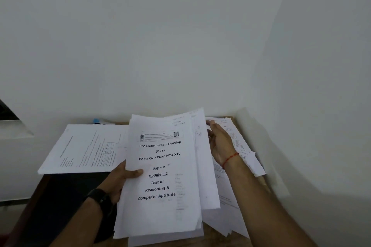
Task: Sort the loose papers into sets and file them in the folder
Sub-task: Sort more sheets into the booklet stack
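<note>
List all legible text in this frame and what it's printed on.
Cover sheet, held by the left hand:
"Pre Examination Training"
"(PET)"
"Post: CRP POs/ MTs-XIV"
"Day - 2"
"Module - 2"
"Test of Reasoning & Computer Aptitude"
Header strip on that sheet, with a logo and QR code: too blurred to read.
Sheet lying at left and sheets at right: print too small to read.

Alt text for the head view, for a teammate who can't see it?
The left hand grips a paper stack titled Pre Examination Training, while the right hand reaches its rear sheets. More loose papers lie on the desk beneath.
</note>
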